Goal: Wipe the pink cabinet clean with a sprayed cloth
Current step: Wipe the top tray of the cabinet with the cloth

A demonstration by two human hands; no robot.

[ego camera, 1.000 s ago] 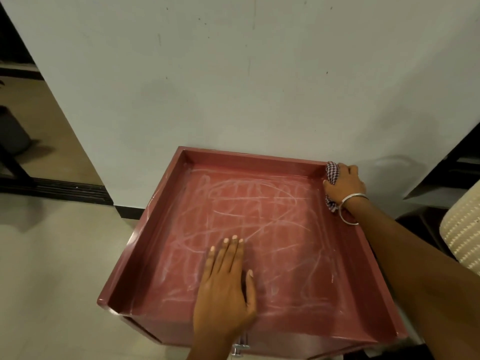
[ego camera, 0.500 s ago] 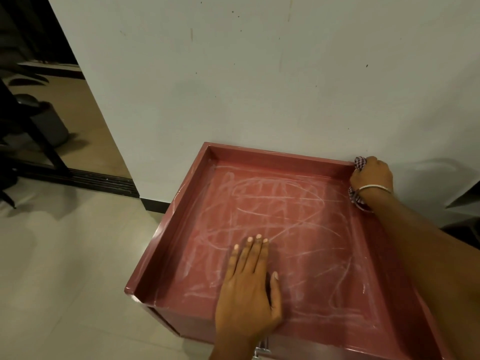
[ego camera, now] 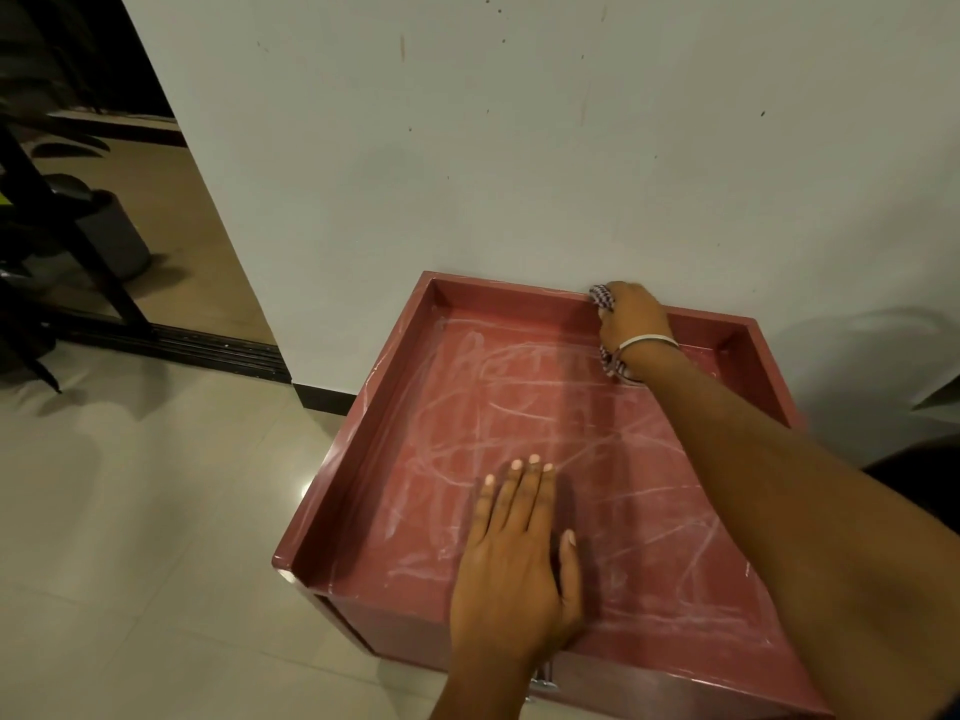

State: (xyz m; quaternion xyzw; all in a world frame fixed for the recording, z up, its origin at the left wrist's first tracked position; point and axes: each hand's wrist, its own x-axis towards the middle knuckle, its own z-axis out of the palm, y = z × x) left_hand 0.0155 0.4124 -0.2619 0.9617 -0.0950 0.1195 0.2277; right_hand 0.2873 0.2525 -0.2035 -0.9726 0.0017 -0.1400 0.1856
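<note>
The pink cabinet [ego camera: 363,423] stands against the white wall, its recessed top streaked with white smears. My left hand [ego camera: 519,569] lies flat on the top near the front edge, fingers spread, holding nothing. My right hand [ego camera: 631,317] is clenched on a checked cloth [ego camera: 602,296] and presses it against the back rim, right of its middle. Part of the cloth hangs below my wrist, which wears a silver bangle.
The white wall [ego camera: 519,148] rises directly behind the cabinet. Pale floor tiles [ego camera: 130,537] spread to the left. A dark doorway with a sliding track [ego camera: 208,350] and a black frame with a grey bin [ego camera: 114,236] lie at the far left.
My right hand with the cloth has slid left along the back rim from the back right corner. My left hand stays flat on the top. The view has shifted, showing more floor.
</note>
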